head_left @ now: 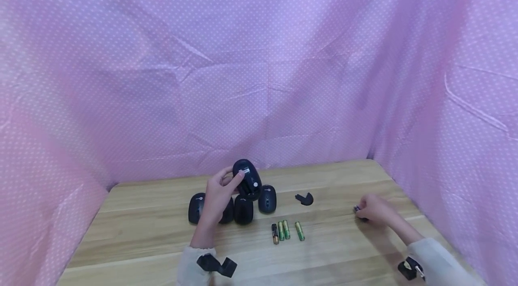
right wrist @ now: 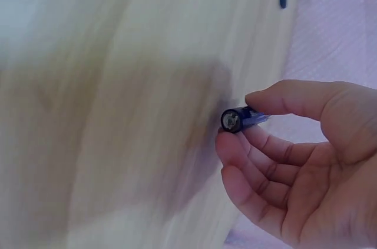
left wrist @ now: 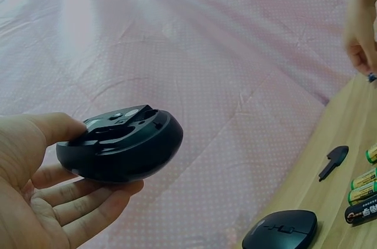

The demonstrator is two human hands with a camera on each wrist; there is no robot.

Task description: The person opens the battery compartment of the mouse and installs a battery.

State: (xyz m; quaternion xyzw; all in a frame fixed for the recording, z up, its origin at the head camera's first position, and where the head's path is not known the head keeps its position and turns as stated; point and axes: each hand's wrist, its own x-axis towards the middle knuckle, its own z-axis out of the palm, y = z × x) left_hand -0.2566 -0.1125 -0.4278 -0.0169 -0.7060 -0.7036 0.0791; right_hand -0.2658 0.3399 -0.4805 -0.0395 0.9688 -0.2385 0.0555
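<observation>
My left hand (head_left: pixel 216 198) holds a black computer mouse (head_left: pixel 247 180) above the table, underside up, with its battery compartment uncovered. In the left wrist view the thumb lies on the underside of this mouse (left wrist: pixel 126 149) and the fingers support it from below. At the right of the table, my right hand (head_left: pixel 374 208) pinches a dark blue battery (right wrist: pixel 242 119) between thumb and fingers, one metal end showing. A black battery cover (head_left: pixel 306 199) lies between the two hands. Nearer me is a loose row of three green batteries (head_left: pixel 286 229) and one black battery (head_left: pixel 275 234).
Several black mice stand beneath and beside my left hand, among them one at the left (head_left: pixel 196 208), one in the middle (head_left: pixel 243 210) and one at the right (head_left: pixel 267 199). The wooden table (head_left: pixel 323 259) is bordered by a pink dotted cloth (head_left: pixel 259 74).
</observation>
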